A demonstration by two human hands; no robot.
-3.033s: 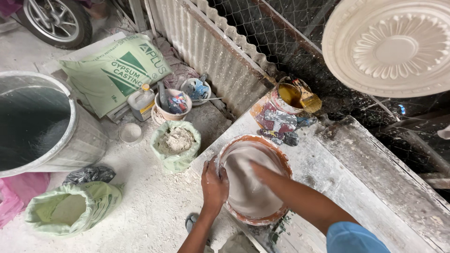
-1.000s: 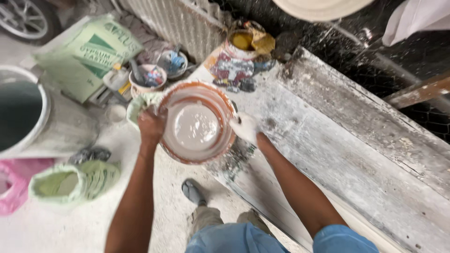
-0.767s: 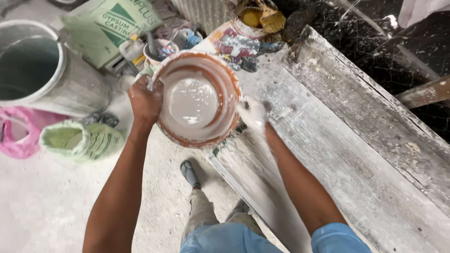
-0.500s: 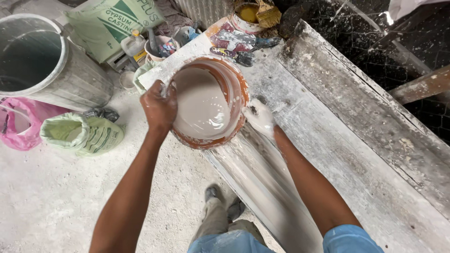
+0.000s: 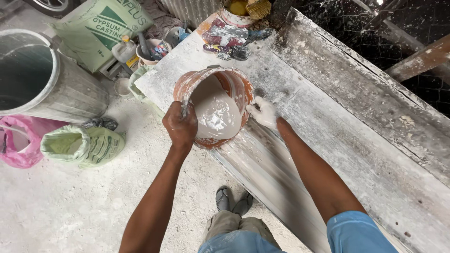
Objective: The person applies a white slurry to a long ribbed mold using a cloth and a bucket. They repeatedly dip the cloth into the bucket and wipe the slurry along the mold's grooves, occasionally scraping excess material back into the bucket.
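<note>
An orange bowl (image 5: 234, 84) half full of wet white plaster is tipped toward me over the near edge of a long plaster-coated workbench (image 5: 328, 140). My left hand (image 5: 180, 126) grips the bowl's near rim. My right hand (image 5: 262, 112), white with plaster, presses against the bowl's right side where it meets a wet, glossy moulded strip (image 5: 262, 173) running along the bench's front edge. The plaster pools at the bowl's lower lip, right above the strip.
A large grey metal drum (image 5: 42, 79) stands at the left, with a pink bag (image 5: 18, 145) and an open green sack (image 5: 84, 145) beside it. A green plaster sack (image 5: 103, 28), small tubs and tools (image 5: 234, 42) lie at the bench's far end. My feet (image 5: 232, 201) are below.
The bowl was lifted off the bench with both hands, carried toward me and tipped over the bench's front strip. My right hand has slid down to the bowl's lower side.
</note>
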